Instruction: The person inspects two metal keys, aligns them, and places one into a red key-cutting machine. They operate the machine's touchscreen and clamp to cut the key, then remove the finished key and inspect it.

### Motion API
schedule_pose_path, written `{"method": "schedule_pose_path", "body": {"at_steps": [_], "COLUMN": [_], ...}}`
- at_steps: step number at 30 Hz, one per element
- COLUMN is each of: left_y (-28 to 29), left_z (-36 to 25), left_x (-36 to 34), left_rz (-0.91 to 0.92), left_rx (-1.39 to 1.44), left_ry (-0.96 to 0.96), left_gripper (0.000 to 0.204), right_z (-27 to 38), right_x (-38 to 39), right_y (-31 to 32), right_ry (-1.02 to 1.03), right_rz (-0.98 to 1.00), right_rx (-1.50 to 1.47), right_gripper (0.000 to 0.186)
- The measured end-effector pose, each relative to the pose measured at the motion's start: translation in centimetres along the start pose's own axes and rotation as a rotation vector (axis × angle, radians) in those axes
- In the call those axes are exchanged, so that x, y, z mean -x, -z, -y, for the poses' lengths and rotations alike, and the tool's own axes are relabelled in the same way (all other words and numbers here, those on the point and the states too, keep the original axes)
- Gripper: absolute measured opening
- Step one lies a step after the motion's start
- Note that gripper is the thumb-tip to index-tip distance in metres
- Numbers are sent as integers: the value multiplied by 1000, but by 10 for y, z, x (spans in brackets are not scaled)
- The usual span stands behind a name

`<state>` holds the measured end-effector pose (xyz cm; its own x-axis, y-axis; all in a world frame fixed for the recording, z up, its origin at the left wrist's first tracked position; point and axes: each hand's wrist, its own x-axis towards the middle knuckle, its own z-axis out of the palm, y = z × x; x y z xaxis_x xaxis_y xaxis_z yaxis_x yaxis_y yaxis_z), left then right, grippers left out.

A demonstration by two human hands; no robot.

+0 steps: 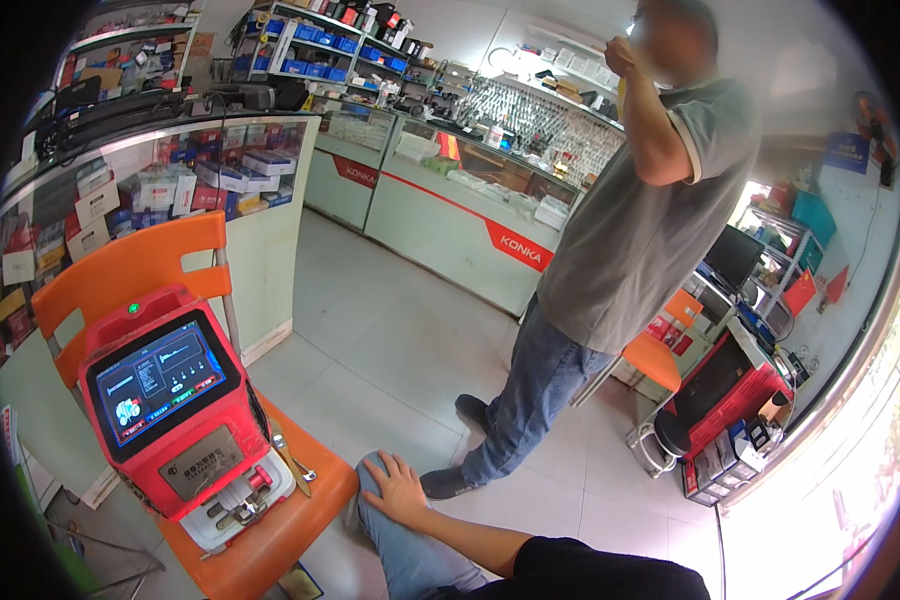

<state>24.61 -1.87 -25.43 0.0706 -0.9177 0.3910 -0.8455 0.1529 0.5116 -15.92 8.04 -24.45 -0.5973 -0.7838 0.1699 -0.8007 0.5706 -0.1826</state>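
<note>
My right hand (399, 487) rests palm down on my jeans-clad knee, fingers spread, holding nothing. Its arm comes in from the lower right in a black sleeve. To its left stands an orange chair (315, 480), and on the seat sits a red key-cutting machine (185, 400). The machine's tilted touchscreen (160, 375) is lit. A metal clamp section (238, 508) sits low at its front. Beside it, on the seat, lies a slim metal tool (292, 462) whose exact kind is unclear. My left hand is out of sight.
A person (630, 230) in a grey shirt stands just beyond my knee, one arm raised. Glass display counters (470, 220) run along the back, and a boxed-goods showcase (295, 235) stands behind the chair. Another orange chair (652, 362) and a red cabinet (715, 405) are at the right.
</note>
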Motion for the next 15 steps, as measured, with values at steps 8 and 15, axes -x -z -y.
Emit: {"method": "schedule_pose_path", "body": {"at_steps": [8, 15], "left_y": [-2, 5], "left_z": [4, -10], "left_x": [1, -4], "left_rz": [31, 14], "left_rx": [-40, 31], "left_ry": [4, 8], "left_gripper": [59, 61], "right_z": [0, -1], "right_x": [0, 0], "right_y": [2, -1], "right_ry": [9, 14], "right_rz": [-14, -21], "right_rx": [-4, 4], "right_gripper": [61, 61]}}
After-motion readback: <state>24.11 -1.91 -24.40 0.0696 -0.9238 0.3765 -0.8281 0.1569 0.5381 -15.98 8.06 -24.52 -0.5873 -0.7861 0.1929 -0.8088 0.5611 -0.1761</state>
